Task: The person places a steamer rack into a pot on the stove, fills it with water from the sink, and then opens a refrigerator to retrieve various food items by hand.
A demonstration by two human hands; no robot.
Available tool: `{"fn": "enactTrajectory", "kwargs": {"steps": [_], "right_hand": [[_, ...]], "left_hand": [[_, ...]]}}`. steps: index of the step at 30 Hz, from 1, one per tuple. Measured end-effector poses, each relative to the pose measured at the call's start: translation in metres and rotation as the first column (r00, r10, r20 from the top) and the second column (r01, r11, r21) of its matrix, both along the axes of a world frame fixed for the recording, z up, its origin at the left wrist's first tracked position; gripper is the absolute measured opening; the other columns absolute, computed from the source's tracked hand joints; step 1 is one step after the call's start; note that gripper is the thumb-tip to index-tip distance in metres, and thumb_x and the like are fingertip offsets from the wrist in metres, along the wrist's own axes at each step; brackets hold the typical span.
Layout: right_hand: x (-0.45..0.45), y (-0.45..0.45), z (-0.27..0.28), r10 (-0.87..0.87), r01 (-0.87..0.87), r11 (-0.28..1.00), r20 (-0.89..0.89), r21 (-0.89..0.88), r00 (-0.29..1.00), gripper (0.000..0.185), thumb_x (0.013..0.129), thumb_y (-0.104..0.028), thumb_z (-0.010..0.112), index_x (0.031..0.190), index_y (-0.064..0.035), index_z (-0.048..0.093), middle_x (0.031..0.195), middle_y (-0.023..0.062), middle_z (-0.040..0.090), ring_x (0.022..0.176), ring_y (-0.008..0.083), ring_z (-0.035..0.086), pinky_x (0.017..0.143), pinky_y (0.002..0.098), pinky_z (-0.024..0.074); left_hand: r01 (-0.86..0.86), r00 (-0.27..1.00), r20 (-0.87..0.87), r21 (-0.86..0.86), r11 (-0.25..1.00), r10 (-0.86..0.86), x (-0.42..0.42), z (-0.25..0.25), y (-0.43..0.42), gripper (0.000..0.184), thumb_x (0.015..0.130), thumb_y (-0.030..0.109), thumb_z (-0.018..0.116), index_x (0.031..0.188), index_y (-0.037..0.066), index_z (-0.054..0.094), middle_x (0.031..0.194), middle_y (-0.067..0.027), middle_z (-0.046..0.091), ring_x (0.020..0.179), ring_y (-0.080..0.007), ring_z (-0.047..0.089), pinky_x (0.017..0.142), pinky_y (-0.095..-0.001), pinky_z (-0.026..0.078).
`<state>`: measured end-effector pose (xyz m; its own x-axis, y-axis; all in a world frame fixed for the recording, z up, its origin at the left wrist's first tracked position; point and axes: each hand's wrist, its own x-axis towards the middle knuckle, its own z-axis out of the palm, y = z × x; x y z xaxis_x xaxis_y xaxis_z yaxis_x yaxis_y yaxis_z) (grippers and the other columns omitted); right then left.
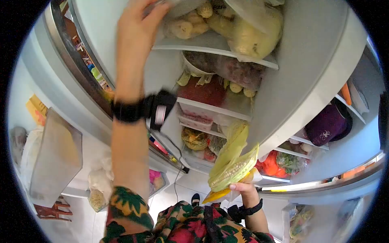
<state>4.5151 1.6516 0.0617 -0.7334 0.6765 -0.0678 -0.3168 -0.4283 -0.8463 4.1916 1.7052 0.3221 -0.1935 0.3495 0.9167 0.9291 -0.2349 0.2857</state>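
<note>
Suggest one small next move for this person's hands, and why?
I'd probably lift the corn in the right hand toward the upper shelf. The left hand is already up beside the bagged food there, while the corn sits lower, in front of the fridge; whether there's room is hard to tell.

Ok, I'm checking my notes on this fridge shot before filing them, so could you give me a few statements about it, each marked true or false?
1. The right hand holds corn with kernels showing between the husks. True.
2. The left hand rests on the corn. False: it is raised near the bagged food at the top of the view.
3. The left sleeve is plain white. False: it has a multicoloured leafy pattern.
4. The red-orange bundle appears lower in the view than the purple item. True.
5. The purple item is unmarked. False: it bears a pale emblem.
</note>
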Motion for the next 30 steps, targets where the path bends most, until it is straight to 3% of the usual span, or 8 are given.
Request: {"fn": "enactTrajectory", "kwargs": {"steps": [3, 8, 10, 12, 17, 19, 21, 30], "right_hand": [[0.000, 0.000, 0.004, -0.013, 0.013, 1.000, -0.019, -0.010, 1.000, 0.069, 0.056, -0.011, 0.073, 0.117, 0.0004, 0.041, 0.107, 0.0110, 0.053, 0.098, 0.0226, 0.052, 0.087, 0.0327, 0.0412], [0.007, -0.001, -0.007, 0.048, -0.047, 0.999, -0.043, 0.010, 0.998, 0.070, 0.056, -0.009, 0.073, 0.117, 0.0004, 0.041, 0.107, 0.0114, 0.053, 0.099, 0.0227, 0.052, 0.087, 0.0331, 0.0412], [0.004, -0.006, -0.004, 0.041, -0.041, 0.999, -0.039, 0.003, 0.998, 0.070, 0.056, -0.009, 0.073, 0.117, 0.0005, 0.041, 0.107, 0.0114, 0.053, 0.099, 0.0224, 0.052, 0.087, 0.0333, 0.0414], [0.005, -0.008, -0.005, 0.033, -0.033, 0.999, -0.050, 0.014, 0.998, 0.070, 0.056, -0.009, 0.073, 0.117, 0.0006, 0.041, 0.107, 0.0113, 0.053, 0.098, 0.0220, 0.052, 0.087, 0.0334, 0.0416], [0.019, -0.020, -0.006, 0.040, -0.039, 0.997, 0.020, -0.060, 0.999, 0.066, 0.060, -0.011, 0.071, 0.118, 0.0004, 0.041, 0.108, 0.0107, 0.053, 0.100, 0.0215, 0.050, 0.089, 0.0321, 0.0394], [0.024, -0.025, 0.003, 0.027, -0.027, 0.999, 0.025, -0.036, 0.999, 0.064, 0.062, -0.012, 0.071, 0.118, 0.0004, 0.042, 0.109, 0.0106, 0.053, 0.101, 0.0213, 0.049, 0.090, 0.0316, 0.0381], [0.028, -0.029, 0.010, -0.028, 0.050, 0.989, 0.163, -0.137, 0.986, 0.073, 0.053, -0.011, 0.070, 0.118, 0.0027, 0.040, 0.107, 0.0131, 0.053, 0.098, 0.0246, 0.052, 0.086, 0.0350, 0.0424], [0.045, -0.027, -0.006, 0.057, -0.059, 0.996, 0.047, 0.061, 0.997, 0.064, 0.061, -0.009, 0.074, 0.116, 0.0000, 0.043, 0.103, 0.0091, 0.058, 0.095, 0.0180, 0.055, 0.084, 0.0300, 0.0434]], "left_hand": [[-0.013, 0.954, 0.298, 0.004, 1.000, 0.011, 0.047, -0.037, -0.085, 0.030, 0.080, 0.020, 0.058, 0.101, -0.001, 0.056, 0.092, -0.0051, 0.058, 0.087, -0.0140, 0.053, 0.079, -0.0241, 0.040], [-0.131, 0.915, 0.370, -0.103, 0.986, 0.160, 0.093, -0.102, -0.147, 0.014, 0.073, 0.002, 0.057, 0.087, 0.001, 0.056, 0.094, -0.0033, 0.051, 0.083, -0.0096, 0.047, 0.071, -0.0201, 0.038], [0.085, 0.887, 0.461, -0.209, 0.974, 0.021, 0.086, -0.125, -0.143, 0.014, 0.072, 0.003, 0.057, 0.086, 0.001, 0.056, 0.096, -0.0059, 0.051, 0.085, -0.0140, 0.050, 0.072, -0.0222, 0.039], [0.039, 0.964, 0.260, -0.337, 0.941, 0.054, 0.066, -0.145, -0.115, 0.014, 0.073, 0.004, 0.057, 0.086, 0.001, 0.055, 0.095, -0.0097, 0.052, 0.086, -0.0220, 0.052, 0.073, -0.0265, 0.041], [0.054, 0.962, 0.274, -0.247, 0.968, 0.017, 0.053, -0.153, -0.019, 0.015, 0.073, 0.005, 0.058, 0.087, 0.002, 0.056, 0.094, -0.0127, 0.052, 0.087, -0.0308, 0.052, 0.075, -0.0352, 0.042], [-0.128, 0.992, -0.012, -0.136, 0.982, 0.127, 0.048, -0.149, 0.014, 0.015, 0.073, 0.004, 0.058, 0.088, 0.003, 0.057, 0.096, -0.0122, 0.052, 0.087, -0.0320, 0.051, 0.075, -0.0373, 0.042], [-0.156, 0.988, -0.036, -0.117, 0.981, 0.153, 0.047, -0.148, 0.034, 0.015, 0.072, 0.004, 0.058, 0.088, 0.003, 0.057, 0.097, -0.0128, 0.051, 0.088, -0.0324, 0.050, 0.076, -0.0375, 0.042], [-0.143, 0.989, -0.040, -0.081, 0.986, 0.140, 0.064, -0.208, 0.016, 0.018, 0.071, 0.002, 0.057, 0.089, 0.002, 0.056, 0.100, -0.0143, 0.049, 0.095, -0.0320, 0.046, 0.084, -0.0392, 0.038]]}}
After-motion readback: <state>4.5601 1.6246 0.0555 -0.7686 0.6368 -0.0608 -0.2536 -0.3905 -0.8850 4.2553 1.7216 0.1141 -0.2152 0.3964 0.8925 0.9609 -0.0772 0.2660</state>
